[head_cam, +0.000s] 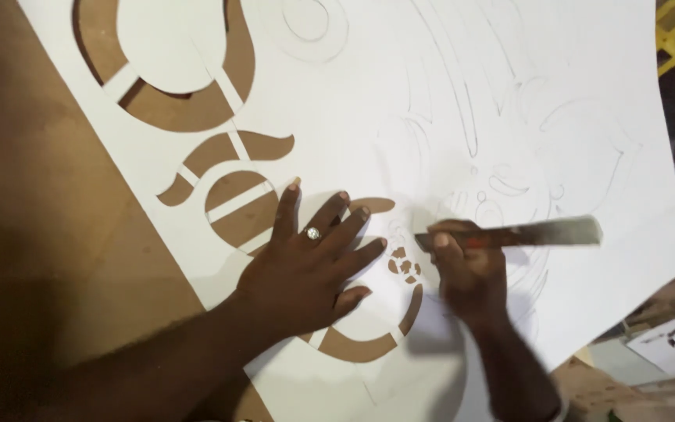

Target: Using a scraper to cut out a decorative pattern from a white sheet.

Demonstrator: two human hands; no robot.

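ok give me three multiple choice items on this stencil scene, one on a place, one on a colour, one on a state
1. Where does the left hand rest?
A. flat on the white paper sheet
B. on the yellow frame
C. in the air above the board

2. What colour shows through the cut-out shapes?
A. blue
B. brown
C. green

3. How is the flat metal blade held?
A. lying loose on the sheet
B. gripped in the right hand
C. pinched in the left hand

Answers:
1 A, the palm and spread fingers press on the sheet beside the small cuts.
2 B, the brown board under the paper shows in the openings.
3 B, the right fingers wrap the blade's near end.
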